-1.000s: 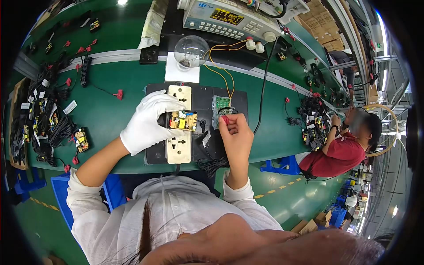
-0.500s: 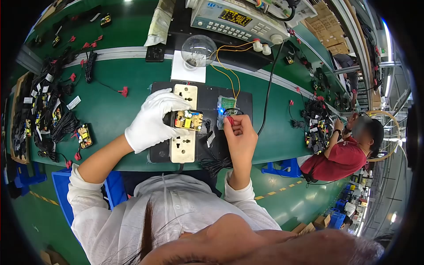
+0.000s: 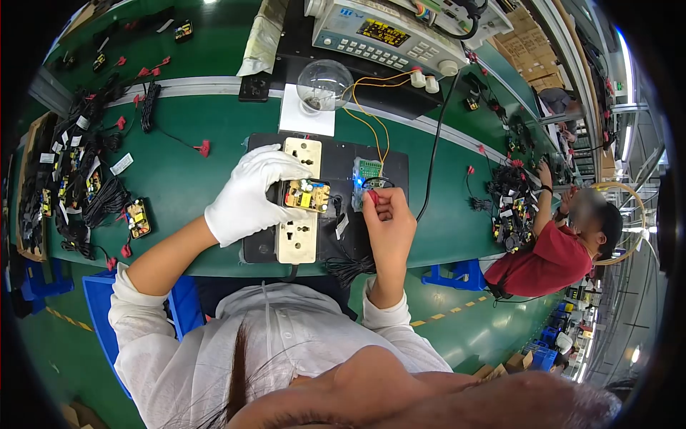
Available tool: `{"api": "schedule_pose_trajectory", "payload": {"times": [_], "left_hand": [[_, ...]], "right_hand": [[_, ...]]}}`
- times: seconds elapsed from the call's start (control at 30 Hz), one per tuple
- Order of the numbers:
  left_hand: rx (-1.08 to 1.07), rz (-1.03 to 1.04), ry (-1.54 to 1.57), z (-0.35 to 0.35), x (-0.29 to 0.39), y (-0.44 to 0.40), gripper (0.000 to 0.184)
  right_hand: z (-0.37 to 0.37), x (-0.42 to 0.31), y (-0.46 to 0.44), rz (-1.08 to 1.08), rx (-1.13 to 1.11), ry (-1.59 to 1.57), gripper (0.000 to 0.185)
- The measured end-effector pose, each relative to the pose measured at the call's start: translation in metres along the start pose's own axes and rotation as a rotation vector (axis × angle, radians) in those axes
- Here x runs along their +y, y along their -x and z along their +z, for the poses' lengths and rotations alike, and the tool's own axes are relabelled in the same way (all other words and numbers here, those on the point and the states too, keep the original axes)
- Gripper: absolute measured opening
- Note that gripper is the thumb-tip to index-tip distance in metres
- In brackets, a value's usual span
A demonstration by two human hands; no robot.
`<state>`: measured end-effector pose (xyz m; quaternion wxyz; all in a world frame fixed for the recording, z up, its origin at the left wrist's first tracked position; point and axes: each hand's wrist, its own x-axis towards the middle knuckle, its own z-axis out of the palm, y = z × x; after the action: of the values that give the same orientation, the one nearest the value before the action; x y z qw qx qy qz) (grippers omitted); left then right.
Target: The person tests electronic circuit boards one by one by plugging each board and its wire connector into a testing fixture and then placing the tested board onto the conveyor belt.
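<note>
My left hand, in a white glove, grips a small open circuit board in a black housing over the cream socket strip. My bare right hand pinches a red connector at the lower edge of a small green test board, where a blue light glows. Yellow wires run from that board up to the meter. A coiled black cable lies below, between my hands. Behind the strip, a clear glass bulb stands by a white block.
A bench meter with a lit display is at the back. Piles of boards and black cables lie at the left and right. One loose board lies near the left pile. A person in a red shirt sits at the right.
The blue light on the test board, unlit a second ago, is on, and the meter's reading differs. The view has shifted slightly. The co-worker's arm has reached forward over the right pile.
</note>
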<state>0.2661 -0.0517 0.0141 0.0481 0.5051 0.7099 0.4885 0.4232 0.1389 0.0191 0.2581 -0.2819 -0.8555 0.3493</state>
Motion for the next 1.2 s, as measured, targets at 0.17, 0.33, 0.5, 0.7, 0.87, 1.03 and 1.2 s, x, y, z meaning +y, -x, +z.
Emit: {"api": "schedule_pose_trajectory", "payload": {"times": [0.17,0.33,0.5,0.7,0.87,1.03,1.2], "left_hand": [[0.013,0.038,0.011,-0.001,-0.001,0.0,0.052],[0.0,0.002,-0.006,0.001,-0.002,0.002,0.054],[0.022,0.028,-0.021,0.004,-0.007,0.006,0.056],[0.101,0.107,-0.154,-0.001,0.003,0.008,0.054],[0.142,-0.019,-0.326,0.0,0.031,0.006,0.045],[0.275,0.123,-0.372,0.006,0.052,0.003,0.038],[0.457,0.311,-0.367,0.028,0.093,0.005,0.044]], "right_hand": [[0.0,0.0,0.0,-0.004,-0.001,0.005,0.015],[0.0,-0.002,0.0,0.0,-0.005,-0.033,0.015],[0.0,0.003,0.0,-0.028,-0.013,-0.056,0.015],[-0.008,-0.001,0.006,-0.039,0.139,-0.196,0.017],[-0.024,-0.017,0.016,-0.409,0.402,0.133,0.027],[-0.034,-0.008,0.075,-0.293,-0.173,-0.418,0.012],[-0.004,-0.018,0.088,-0.178,-0.408,-0.648,0.051]]}}
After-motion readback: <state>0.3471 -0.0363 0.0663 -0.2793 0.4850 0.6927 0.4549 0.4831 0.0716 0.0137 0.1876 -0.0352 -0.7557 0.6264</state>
